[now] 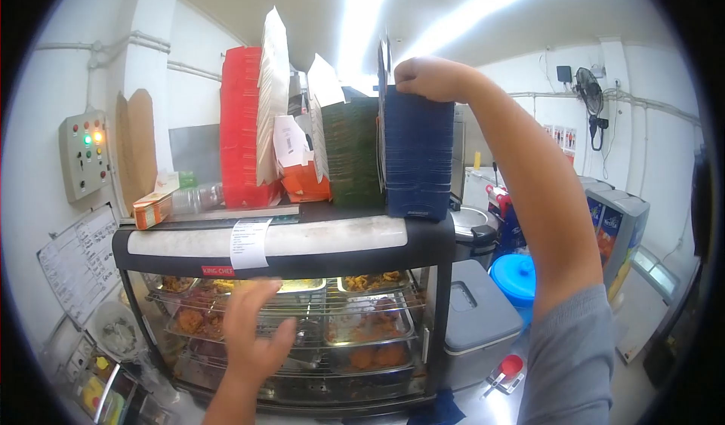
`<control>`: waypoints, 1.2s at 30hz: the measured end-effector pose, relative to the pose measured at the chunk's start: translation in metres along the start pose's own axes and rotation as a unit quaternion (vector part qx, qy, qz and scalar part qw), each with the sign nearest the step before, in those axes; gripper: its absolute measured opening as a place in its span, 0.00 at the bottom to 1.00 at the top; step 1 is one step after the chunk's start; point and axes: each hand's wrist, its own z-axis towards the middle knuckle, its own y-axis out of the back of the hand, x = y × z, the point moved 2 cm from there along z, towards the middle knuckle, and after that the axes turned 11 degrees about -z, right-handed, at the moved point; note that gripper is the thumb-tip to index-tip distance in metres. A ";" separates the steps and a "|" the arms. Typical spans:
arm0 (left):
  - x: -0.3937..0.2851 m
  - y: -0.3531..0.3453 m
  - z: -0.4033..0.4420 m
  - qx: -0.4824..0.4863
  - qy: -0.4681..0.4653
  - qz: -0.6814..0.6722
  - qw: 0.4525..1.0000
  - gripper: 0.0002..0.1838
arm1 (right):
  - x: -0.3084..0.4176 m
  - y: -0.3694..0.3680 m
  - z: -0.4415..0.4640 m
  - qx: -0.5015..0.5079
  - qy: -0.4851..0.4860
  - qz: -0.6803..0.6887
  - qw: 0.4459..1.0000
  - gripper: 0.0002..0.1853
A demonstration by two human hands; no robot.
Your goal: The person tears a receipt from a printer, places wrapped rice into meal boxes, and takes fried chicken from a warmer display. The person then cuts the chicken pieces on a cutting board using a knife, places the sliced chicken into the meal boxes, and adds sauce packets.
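Observation:
My right hand (429, 78) reaches up to the top of a tall blue stack of folded cartons (419, 153), its fingers curled over the upper edge. Whether it grips a single carton is hard to make out. My left hand (257, 334) is raised before the glass front of a food warmer (434, 266), thumb and fingers apart, holding nothing. Left of the blue stack, on top of the warmer, stand a dark green stack (353, 153), white cartons (273, 100) and a red stack (242, 130). A printed paper slip (250, 244) hangs on the warmer's upper front.
Inside the warmer, trays of fried food (370, 319) sit on wire racks. A grey cooler box (479, 304) and a blue lidded bucket (515, 278) stand at the right. A clear plastic bottle (198, 198) lies at the warmer's top left. A control box (84, 153) is on the left wall.

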 end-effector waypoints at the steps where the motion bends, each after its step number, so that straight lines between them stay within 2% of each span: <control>1: -0.004 -0.012 0.025 0.029 -0.011 -0.005 1.000 0.28 | 0.004 0.002 -0.007 -0.003 0.001 -0.013 1.000 0.13; 3: -0.015 -0.045 0.073 0.023 0.004 -0.086 0.996 0.33 | 0.012 0.006 -0.024 -0.030 0.012 -0.017 0.999 0.13; 5: -0.007 -0.075 0.107 0.030 -0.001 -0.105 0.994 0.42 | 0.016 0.007 -0.035 -0.063 0.025 -0.023 0.997 0.13; 8: -0.010 -0.112 0.153 0.016 0.023 -0.091 0.995 0.44 | 0.025 0.015 -0.059 -0.066 0.055 -0.022 0.996 0.12; 11: 0.028 -0.159 0.179 -0.027 -0.124 -0.044 0.991 0.42 | 0.025 0.013 -0.070 -0.118 0.066 0.011 0.991 0.11; 14: 0.003 -0.179 0.172 0.004 0.051 -0.080 0.996 0.39 | 0.020 0.006 -0.065 -0.150 0.045 0.028 0.987 0.10; 15: -0.007 -0.179 0.174 0.013 0.089 -0.056 0.994 0.33 | 0.016 0.002 -0.060 -0.161 0.045 0.032 0.985 0.10; 18: -0.006 -0.181 0.180 0.017 0.093 0.007 0.996 0.37 | 0.009 0.000 -0.050 -0.176 0.017 0.034 0.984 0.10; 22: -0.012 -0.183 0.181 0.010 0.109 0.044 0.993 0.34 | 0.003 0.007 -0.040 -0.186 0.007 0.022 0.982 0.10; 25: -0.017 -0.182 0.186 0.012 0.125 0.037 0.991 0.32 | 0.008 0.011 -0.040 -0.183 0.010 -0.044 0.982 0.08; 28: -0.016 -0.183 0.188 0.008 0.128 0.034 0.991 0.32 | 0.008 0.002 -0.029 -0.206 0.045 -0.068 0.975 0.09; 31: -0.013 -0.184 0.186 0.009 0.133 0.039 0.990 0.32 | 0.009 -0.006 -0.022 -0.273 0.143 -0.058 0.949 0.10; 35: -0.020 -0.185 0.185 0.031 0.135 0.062 0.988 0.33 | -0.012 0.029 -0.015 -0.242 0.035 -0.021 0.969 0.10; 36: -0.022 -0.185 0.186 0.038 0.130 0.070 0.988 0.33 | -0.024 0.040 -0.009 -0.285 0.050 -0.016 0.957 0.11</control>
